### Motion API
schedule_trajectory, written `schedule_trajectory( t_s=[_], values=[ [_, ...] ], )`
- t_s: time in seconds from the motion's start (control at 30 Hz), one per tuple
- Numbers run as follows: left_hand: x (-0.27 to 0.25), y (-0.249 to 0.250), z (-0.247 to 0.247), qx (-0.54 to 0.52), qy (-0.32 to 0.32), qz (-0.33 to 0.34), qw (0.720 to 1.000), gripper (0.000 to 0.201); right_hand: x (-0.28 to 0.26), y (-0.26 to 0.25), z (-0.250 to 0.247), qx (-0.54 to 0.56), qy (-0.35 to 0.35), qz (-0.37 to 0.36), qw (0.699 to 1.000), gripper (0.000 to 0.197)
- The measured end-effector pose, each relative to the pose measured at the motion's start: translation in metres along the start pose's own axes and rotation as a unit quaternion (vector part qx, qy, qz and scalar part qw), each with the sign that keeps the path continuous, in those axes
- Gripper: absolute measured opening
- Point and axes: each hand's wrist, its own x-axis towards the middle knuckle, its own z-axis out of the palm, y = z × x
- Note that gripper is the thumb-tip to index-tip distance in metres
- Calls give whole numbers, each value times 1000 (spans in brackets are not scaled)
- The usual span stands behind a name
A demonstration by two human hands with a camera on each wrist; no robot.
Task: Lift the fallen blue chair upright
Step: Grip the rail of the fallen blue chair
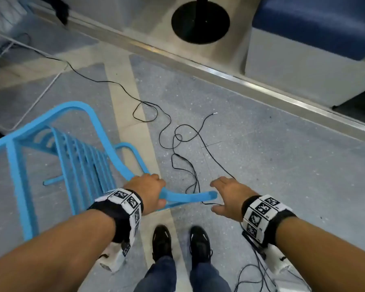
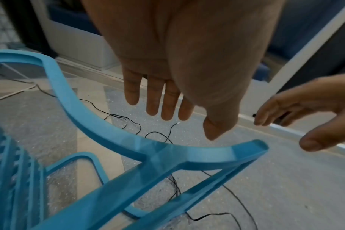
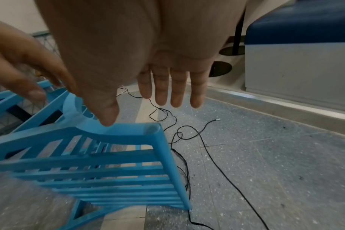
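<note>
The light-blue slatted plastic chair [image 1: 80,157] stands on the floor to my left, and its curved top rail reaches in front of me. My left hand [image 1: 159,190] lies over that rail. In the left wrist view the left hand [image 2: 187,121] has straight fingers just above the rail of the chair [image 2: 167,157], with nothing gripped. My right hand [image 1: 219,196] is spread open beside the rail's free end. In the right wrist view the right hand [image 3: 138,112] hovers over the chair [image 3: 108,163] corner, thumb tip close to it.
A loose black cable [image 1: 177,140] snakes over the speckled floor just beyond the chair. A metal floor strip [image 1: 219,76] runs diagonally behind it. Past it are a black round pole base [image 1: 200,22] and a blue-padded bench [image 1: 316,24]. My shoes [image 1: 162,241] are below the hands.
</note>
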Motion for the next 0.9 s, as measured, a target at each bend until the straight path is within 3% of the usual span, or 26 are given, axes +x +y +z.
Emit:
schedule_trajectory(
  t_s=[0.1,0.27,0.4,0.7,0.9],
  values=[
    [32,-6,14,41,-25,18,999,53,29,-2,14,14,-20,9,1000,60],
    [65,-6,40,32,-94,37,994,41,70,-9,37,12,-46,12,999,23],
    [82,3,51,59,-98,55,992,31,88,-9,51,-36,-81,-9,996,24],
    [78,6,45,53,-29,55,997,35,82,-8,44,-42,-44,21,998,28],
    [39,15,13,43,44,91,994,29,30,-25,-11,-106,-21,8,994,23]
  ],
)
